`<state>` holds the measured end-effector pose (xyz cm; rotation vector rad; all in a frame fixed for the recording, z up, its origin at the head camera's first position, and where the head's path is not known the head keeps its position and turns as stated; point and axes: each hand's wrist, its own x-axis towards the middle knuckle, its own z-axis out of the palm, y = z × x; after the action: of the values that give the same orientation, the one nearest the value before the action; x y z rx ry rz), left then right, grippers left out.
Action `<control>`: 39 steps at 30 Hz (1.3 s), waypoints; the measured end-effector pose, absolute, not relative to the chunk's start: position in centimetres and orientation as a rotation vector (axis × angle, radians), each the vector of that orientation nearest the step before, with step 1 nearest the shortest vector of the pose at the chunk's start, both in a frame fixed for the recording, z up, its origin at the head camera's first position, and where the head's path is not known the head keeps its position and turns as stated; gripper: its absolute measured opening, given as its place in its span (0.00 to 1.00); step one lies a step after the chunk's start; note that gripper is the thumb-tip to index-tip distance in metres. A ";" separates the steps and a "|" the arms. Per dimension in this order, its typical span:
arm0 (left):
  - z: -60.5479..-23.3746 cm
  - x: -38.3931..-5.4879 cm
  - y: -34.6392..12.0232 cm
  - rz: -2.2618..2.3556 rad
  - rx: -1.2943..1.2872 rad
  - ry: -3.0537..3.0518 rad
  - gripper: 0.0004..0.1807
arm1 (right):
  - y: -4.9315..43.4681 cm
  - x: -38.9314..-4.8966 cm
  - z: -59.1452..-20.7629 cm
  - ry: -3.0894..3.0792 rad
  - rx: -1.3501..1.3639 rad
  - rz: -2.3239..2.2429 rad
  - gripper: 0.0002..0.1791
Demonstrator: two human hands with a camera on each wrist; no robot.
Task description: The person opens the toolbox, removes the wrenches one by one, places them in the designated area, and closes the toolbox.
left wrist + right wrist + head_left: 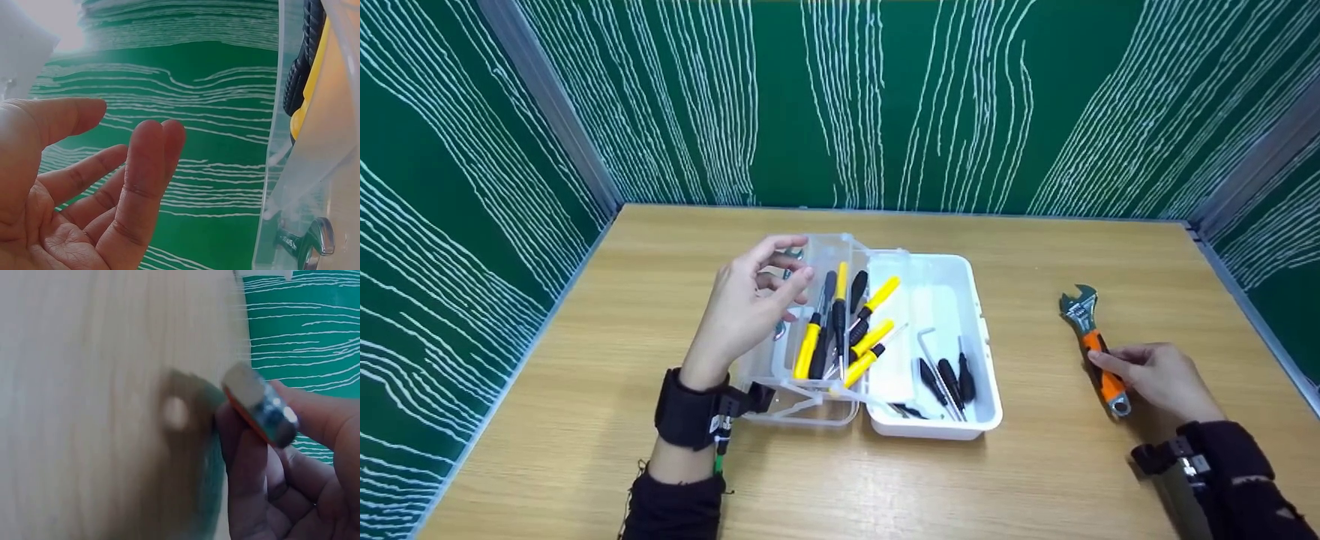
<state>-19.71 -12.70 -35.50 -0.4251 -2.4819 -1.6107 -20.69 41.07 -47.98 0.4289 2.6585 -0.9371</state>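
Closest to the head cam, as far as I can judge from my end, is the left hand (746, 304), up beside the clear plastic section (829, 251) of the toolbox. Fingers are loosely bent, thumb well apart, nothing held; the wrist cam shows a gap between the fingertips and the plastic. Out right, the right hand (1166, 379) has thumb and fingers pinching the orange handle of an adjustable wrench (1099, 349), off to the right of the white bin (986, 416). Can't tell whether its head is touching the table (1035, 487).

What bugs me: that pinch sits toward the tail end, so I'd guess the metal head could twist or dip if the thumb eases off. A drop there would probably clatter onto the wood.

Left side's sketchier imo. The yellow-handled screwdrivers (808, 349) are piled at odd angles, some jutting toward the bin. Bump the clear plastic with those knuckles and I reckon a few slide out. Anything that folds over them could snag on the handles too.
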 end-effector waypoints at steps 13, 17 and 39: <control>-35.3 -19.7 -12.7 -1.615 -0.400 -2.486 0.22 | 40.3 -20.6 -47.8 2.785 0.273 -0.847 0.36; -35.2 -19.7 -12.6 -1.604 -0.394 -2.494 0.22 | 40.0 -20.5 -47.6 2.810 0.250 -0.796 0.33; -35.4 -19.7 -12.8 -1.613 -0.398 -2.485 0.22 | 39.3 -20.4 -47.3 2.796 0.341 -0.774 0.27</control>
<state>-19.68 -12.82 -35.39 -0.3982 -2.4852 -1.6131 -20.45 39.27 -47.28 0.3411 2.7965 -0.7742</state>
